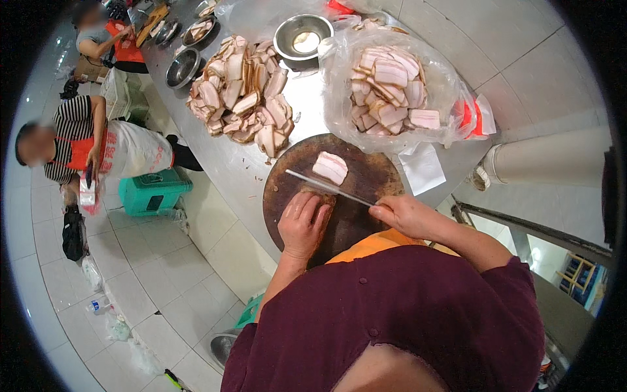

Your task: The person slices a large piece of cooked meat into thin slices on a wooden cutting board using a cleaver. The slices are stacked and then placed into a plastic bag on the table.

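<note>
A round wooden chopping block (374, 169) is in front of me on the metal table. My right hand (404, 214) grips the handle of a knife (329, 186), its blade seen nearly edge-on and slanting across the block. Beside the blade, my left hand (301, 223) presses with bent fingers on a piece of pork belly (329, 202), mostly hidden under them. Just beyond the blade lies one cut slice of pork belly (330, 167), flat on the wood.
A heap of pork pieces (235, 93) covers the table beyond the block. Right of it, a clear plastic bag (338, 117) holds more slices (389, 88). Steel bowls (303, 36) stand behind. White paper (422, 169) lies right. Two people (73, 142) stand along the table's left side.
</note>
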A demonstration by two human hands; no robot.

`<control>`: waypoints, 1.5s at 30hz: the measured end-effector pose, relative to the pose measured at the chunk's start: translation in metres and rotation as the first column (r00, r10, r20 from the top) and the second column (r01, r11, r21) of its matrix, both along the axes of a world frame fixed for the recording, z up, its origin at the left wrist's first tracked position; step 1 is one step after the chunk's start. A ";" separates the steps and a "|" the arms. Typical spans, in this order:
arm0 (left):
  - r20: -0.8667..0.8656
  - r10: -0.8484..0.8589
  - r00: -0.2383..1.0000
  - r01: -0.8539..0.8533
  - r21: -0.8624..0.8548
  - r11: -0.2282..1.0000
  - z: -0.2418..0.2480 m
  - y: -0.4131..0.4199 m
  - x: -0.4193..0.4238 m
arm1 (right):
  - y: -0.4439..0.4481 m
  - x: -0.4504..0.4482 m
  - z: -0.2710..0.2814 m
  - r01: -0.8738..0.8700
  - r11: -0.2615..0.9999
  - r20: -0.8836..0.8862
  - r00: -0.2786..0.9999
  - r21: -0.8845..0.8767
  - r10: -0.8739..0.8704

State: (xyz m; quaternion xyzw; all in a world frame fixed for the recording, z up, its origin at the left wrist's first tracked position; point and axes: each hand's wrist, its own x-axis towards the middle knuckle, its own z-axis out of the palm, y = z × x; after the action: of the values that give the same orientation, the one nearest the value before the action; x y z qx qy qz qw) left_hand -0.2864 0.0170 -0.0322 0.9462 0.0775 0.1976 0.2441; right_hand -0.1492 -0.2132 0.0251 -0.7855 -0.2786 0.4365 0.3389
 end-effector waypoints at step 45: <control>0.047 -0.008 0.999 0.008 0.000 1.000 -0.002 0.007 0.003 | 0.058 -0.005 0.016 -0.123 0.992 -0.020 0.992 0.009 0.123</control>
State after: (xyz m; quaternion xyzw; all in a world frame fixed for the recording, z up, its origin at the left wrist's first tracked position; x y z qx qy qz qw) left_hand -0.2836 0.0238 -0.0342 0.9416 0.0677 0.2189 0.2467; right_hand -0.1543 -0.1553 0.0413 -0.7609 -0.3248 0.4637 0.3171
